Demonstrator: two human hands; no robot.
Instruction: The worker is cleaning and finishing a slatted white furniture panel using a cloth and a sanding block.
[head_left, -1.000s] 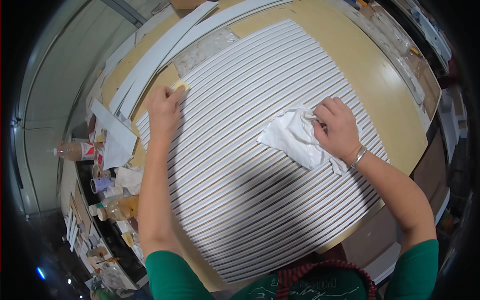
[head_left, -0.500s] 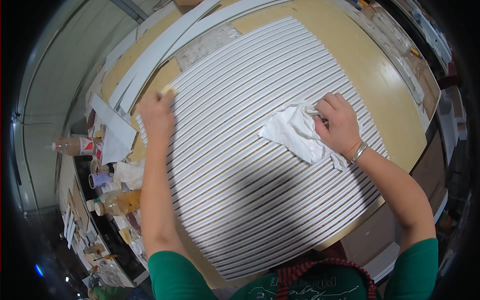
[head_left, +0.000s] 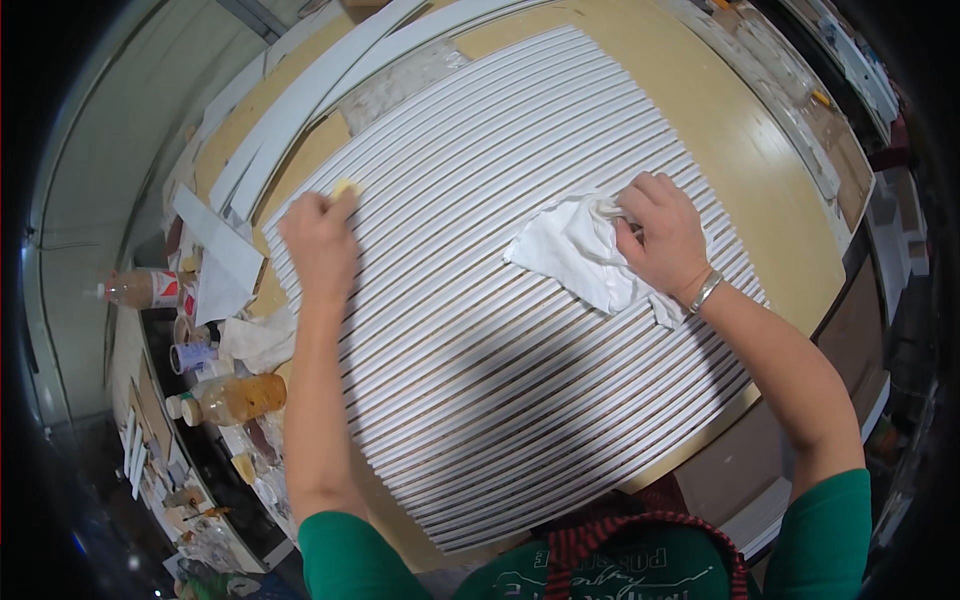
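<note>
White parallel slats lie side by side across the table, with dark gaps between them. Near their left ends, my left hand is closed on a small yellow sponge-like piece and rests on the slats. Most of that piece is hidden by the fingers. Over the right half of the slats, my right hand bunches up a white cloth between thumb and fingers. The rest of the cloth spreads loosely over the slats to the left of and below that hand.
The slats lie on a yellowish tabletop. Long white strips lie at its far left. Along the left side stand a bottle of amber liquid, a bottle with a red and white label and a crumpled cloth. Strips of material edge the right side.
My left hand has shifted slightly right along the slats with the yellow piece. My right hand keeps hold of the cloth. The whole view has shifted a little.
</note>
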